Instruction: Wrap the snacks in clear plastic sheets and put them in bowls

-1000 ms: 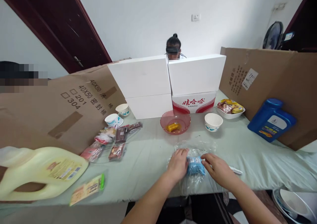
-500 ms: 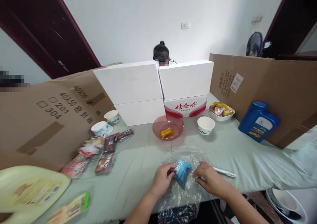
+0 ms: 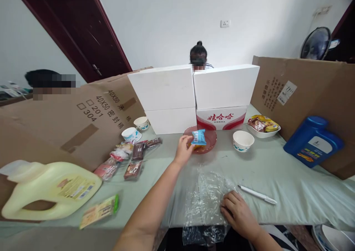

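My left hand (image 3: 183,149) reaches forward and grips a small blue snack packet (image 3: 199,137) by its edge, holding it just over the pink translucent bowl (image 3: 208,143). An orange item in that bowl is mostly hidden behind the packet. Nearer the table's front edge, my right hand (image 3: 238,214) rests palm down on a crumpled clear plastic bag (image 3: 206,195), fingers loosely curled. A white pen (image 3: 257,194) lies just right of the bag.
Several wrapped snacks (image 3: 130,158) lie left of centre, with two paper cups (image 3: 131,134) behind. A white bowl (image 3: 243,140), snack tray (image 3: 263,125), blue jug (image 3: 313,142) and yellow jug (image 3: 50,190) stand around. Cardboard walls and white boxes (image 3: 194,92) enclose the table; a person sits behind them.
My left hand lifted the blue packet out of the clear bag and carried it forward over the pink bowl. My right hand stayed on the bag near the front edge.
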Tool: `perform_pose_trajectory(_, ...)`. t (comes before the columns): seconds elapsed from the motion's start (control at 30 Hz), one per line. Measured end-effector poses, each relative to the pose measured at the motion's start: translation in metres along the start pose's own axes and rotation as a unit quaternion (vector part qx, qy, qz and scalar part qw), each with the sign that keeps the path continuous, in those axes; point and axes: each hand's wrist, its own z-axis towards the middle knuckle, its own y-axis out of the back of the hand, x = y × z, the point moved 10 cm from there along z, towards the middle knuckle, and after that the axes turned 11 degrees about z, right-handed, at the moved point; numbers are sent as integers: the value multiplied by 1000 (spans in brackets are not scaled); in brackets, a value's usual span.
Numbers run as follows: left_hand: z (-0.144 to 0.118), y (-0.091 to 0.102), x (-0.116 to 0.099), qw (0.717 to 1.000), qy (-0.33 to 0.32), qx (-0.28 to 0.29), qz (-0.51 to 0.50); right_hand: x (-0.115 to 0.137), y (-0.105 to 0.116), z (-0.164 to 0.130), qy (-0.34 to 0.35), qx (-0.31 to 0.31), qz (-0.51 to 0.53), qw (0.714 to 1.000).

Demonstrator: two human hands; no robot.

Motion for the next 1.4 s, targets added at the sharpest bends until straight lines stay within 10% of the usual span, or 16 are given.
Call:
perform_pose_trajectory(0.13,-61,-37,-14,984,-94,147,39,-7,-2,-2,-11,7,-7,1000)
perform_pose_trajectory(0.27,-154,-69,-7,904,-169,359,159,-18,-8,-3,-35,55,3,998)
perform_pose_trajectory(0.53,-215,-6,12,893,-156,338,254,-19,-2,-20,-86,170,33,981)
perform_pose_trajectory(0.7,-267,-9,10,843,-219,441,215,-18,10,-23,-88,154,56,983)
perform_pose_trajectory(0.9,-250,5,8,886,-158,401,169,-23,19,-25,-141,158,152,965)
perform_pose_trajectory(1.13,-207,35,60,940,174,293,25,-55,12,-31,-245,56,275,928)
perform_pose_trajectory(1.4,-202,27,98,922,285,197,175,-81,18,-28,-297,-110,67,946)
